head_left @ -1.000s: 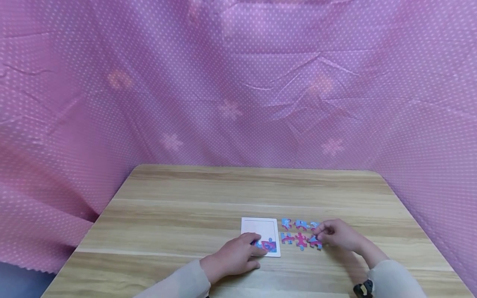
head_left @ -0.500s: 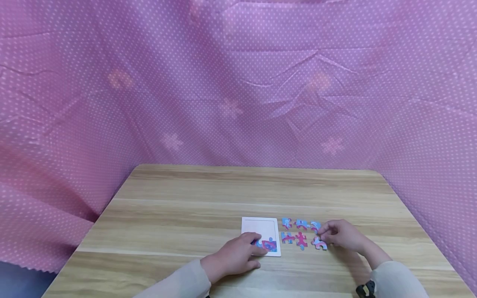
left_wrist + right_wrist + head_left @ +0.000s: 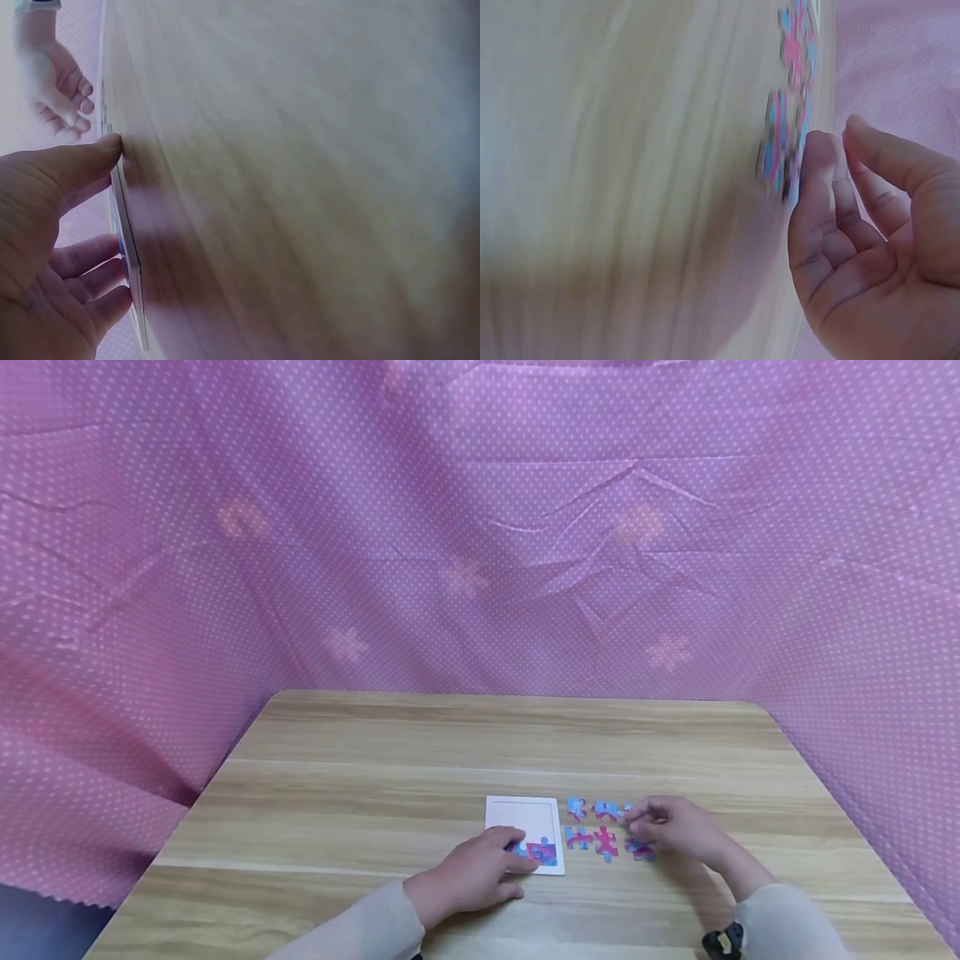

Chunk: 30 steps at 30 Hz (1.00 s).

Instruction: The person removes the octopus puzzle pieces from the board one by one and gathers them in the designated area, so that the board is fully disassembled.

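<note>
My left hand (image 3: 468,872) rests on a white-framed puzzle tray (image 3: 525,812), with relaxed fingers over its lower part. A blue-and-purple puzzle piece (image 3: 547,853) sits in the tray's lower right corner; the fingers partly cover another beside it. My right hand (image 3: 678,831) hovers at the loose pieces with bent fingers. In the right wrist view its thumb (image 3: 889,154) stands apart from the fingers, and no piece shows between them. It partly hides the upper right piece (image 3: 627,807). Just below lies the lower right piece (image 3: 640,850).
Other loose pieces lie in two rows right of the tray, among them a blue one (image 3: 577,808) and a pink one (image 3: 606,842). The wooden table (image 3: 375,777) is bordered by a pink dotted curtain (image 3: 465,568).
My right hand has moved from the lower right piece up and left to the upper right one. The lower right piece now lies slightly further right. My left hand stays still.
</note>
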Tool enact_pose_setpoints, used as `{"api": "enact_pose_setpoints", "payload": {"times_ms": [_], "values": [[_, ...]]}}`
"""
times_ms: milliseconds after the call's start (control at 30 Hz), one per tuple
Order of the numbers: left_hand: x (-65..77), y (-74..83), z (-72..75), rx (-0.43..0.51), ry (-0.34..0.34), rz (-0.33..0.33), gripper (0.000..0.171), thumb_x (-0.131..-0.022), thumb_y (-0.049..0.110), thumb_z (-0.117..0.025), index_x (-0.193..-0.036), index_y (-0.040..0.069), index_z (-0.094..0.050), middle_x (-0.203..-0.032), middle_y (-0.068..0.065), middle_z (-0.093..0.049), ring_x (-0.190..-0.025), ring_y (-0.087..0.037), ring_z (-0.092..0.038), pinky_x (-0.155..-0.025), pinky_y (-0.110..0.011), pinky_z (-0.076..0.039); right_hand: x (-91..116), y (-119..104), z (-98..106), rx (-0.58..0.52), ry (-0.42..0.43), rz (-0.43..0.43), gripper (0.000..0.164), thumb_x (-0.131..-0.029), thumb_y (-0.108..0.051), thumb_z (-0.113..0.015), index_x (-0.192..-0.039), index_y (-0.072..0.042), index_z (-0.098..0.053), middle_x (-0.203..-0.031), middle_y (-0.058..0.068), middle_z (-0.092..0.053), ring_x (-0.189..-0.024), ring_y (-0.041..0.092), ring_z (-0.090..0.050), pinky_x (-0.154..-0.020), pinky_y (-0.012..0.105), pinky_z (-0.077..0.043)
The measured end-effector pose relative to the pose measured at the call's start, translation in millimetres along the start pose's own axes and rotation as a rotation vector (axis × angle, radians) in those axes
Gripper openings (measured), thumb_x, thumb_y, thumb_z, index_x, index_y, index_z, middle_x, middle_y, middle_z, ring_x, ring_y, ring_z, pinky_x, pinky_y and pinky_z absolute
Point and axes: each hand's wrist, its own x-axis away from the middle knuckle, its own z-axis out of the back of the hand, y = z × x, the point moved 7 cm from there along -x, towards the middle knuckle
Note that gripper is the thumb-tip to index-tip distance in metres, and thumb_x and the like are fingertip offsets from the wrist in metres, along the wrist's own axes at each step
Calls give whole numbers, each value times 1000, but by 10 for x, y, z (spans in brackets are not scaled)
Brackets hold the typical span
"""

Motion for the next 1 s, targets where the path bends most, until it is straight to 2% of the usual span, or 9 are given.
{"api": "enact_pose_setpoints", "payload": {"times_ms": [233, 467, 700, 800, 1000], "values": [[-2, -5, 31, 25, 10, 13, 36, -85, 35, -71, -120, 29, -68, -134, -9, -51, -125, -23, -45, -100, -35, -41, -120, -177, -253, -45, -15, 15, 28, -86, -23, -70, -106, -4, -65, -90, 5, -65, -79, 22, -62, -66, 34, -54], [7, -76, 108, 44, 42, 31, 42, -84, 36, -72, -124, 24, -66, -133, -8, -52, -124, -23, -47, -99, -34, -42, -237, -379, -534, -56, -13, 44, 25, -88, -22, -69, -106, -5, -66, -90, 2, -65, -79, 21, -62, -66, 31, -53], [25, -288, 169, 30, 50, 66, 50, -83, 42, -71, -127, 19, -63, -135, -10, -51, -124, -27, -47, -102, -40, -39, -317, -633, -827, -117, -45, 87, 23, -88, -17, -69, -105, -2, -65, -90, 6, -65, -77, 21, -61, -62, 31, -54], [41, -389, 193, 29, 52, 77, 52, -83, 43, -71, -128, 19, -63, -136, -11, -50, -125, -29, -46, -102, -43, -39, -358, -715, -958, -124, -65, 113, 21, -88, -15, -69, -104, -1, -65, -90, 6, -65, -79, 20, -61, -65, 32, -55], [47, -538, 238, 37, 36, 99, 56, -83, 45, -70, -130, 15, -61, -140, -13, -47, -128, -29, -43, -106, -43, -34, -420, -840, -1171, -102, -82, 113, 19, -86, -13, -69, -102, -3, -66, -88, 2, -66, -77, 17, -62, -66, 29, -54]]}}
